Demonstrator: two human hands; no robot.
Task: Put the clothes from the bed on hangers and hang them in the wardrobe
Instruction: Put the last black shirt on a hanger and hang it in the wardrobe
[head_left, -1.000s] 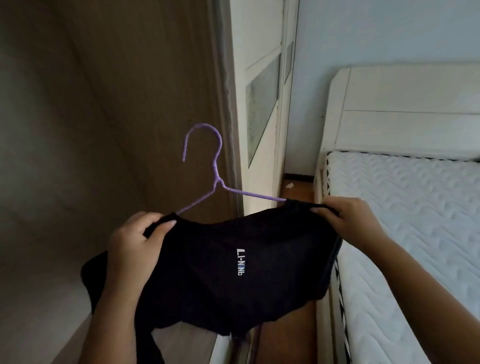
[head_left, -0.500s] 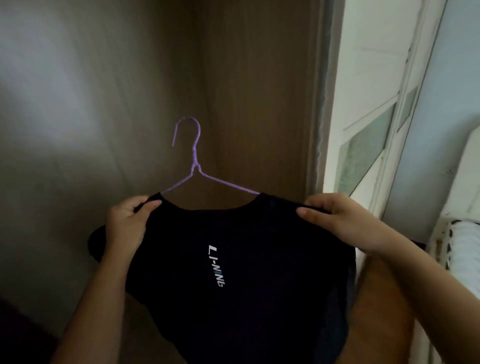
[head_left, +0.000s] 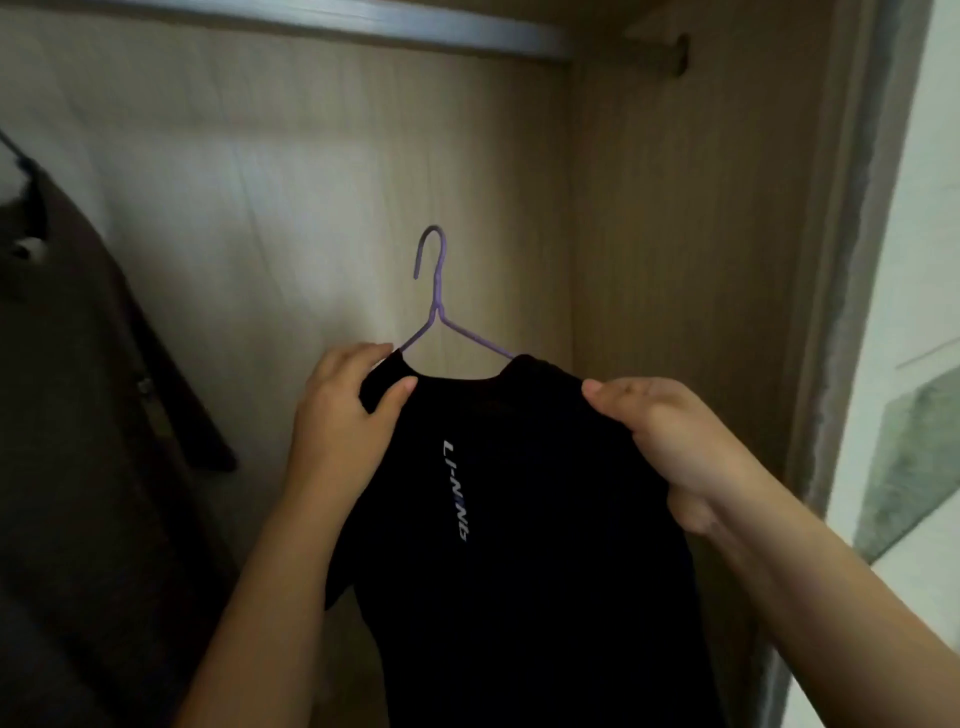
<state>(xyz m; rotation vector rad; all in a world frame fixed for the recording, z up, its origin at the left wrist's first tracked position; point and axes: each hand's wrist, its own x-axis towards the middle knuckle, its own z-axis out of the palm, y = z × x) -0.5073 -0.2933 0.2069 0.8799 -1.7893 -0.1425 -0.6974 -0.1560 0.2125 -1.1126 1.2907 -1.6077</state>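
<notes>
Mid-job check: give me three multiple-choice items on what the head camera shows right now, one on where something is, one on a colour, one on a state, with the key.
1. Where is the wardrobe rail relative to the hanger?
A. Above its hook
B. Below the shirt
C. Level with the wrists

2. What colour is the hanger?
A. White
B. Purple
C. Red

3. What is the state of the black shirt?
A. Lying flat on the bed
B. Already hanging from the rail
C. On the hanger, held up by both hands

Key: 1 A, the rail runs along the top of the picture, with the hook well under it. 2 B, the wire above the collar is purple. 3 C, the left hand and right hand each grip a shoulder, and the hook touches nothing.
</notes>
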